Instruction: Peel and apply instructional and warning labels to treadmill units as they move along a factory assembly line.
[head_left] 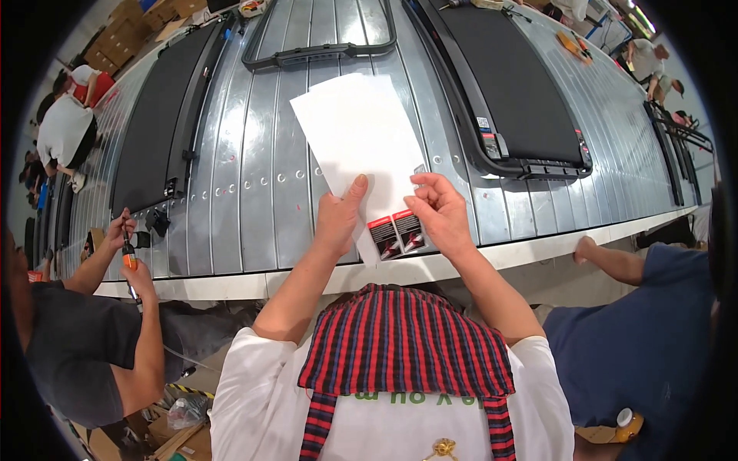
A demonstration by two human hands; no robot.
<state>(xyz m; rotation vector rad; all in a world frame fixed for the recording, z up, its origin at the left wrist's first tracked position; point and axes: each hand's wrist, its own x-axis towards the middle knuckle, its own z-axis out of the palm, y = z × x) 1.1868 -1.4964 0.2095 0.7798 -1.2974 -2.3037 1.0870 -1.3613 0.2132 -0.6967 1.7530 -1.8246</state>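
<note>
Several white sheets (357, 131), fanned slightly, are in front of me over the conveyor. My left hand (342, 211) grips them at the left edge, thumb on top and fingers underneath. Red-and-black picture labels (396, 234) lie at the sheets' near right corner. My right hand (442, 211) has its thumb and forefinger bent together at the right edge of the sheets, beside a small printed label (419, 170). What exactly lies between those fingertips is partly hidden.
A ribbed metal conveyor (261, 154) carries black framed panels (165, 115) (507, 77) and an open black frame (323, 52). At left a co-worker's hands hold an orange-and-black power screwdriver (131, 261). A co-worker in blue (630, 330) stands at right. Pliers (573, 46) lie far right.
</note>
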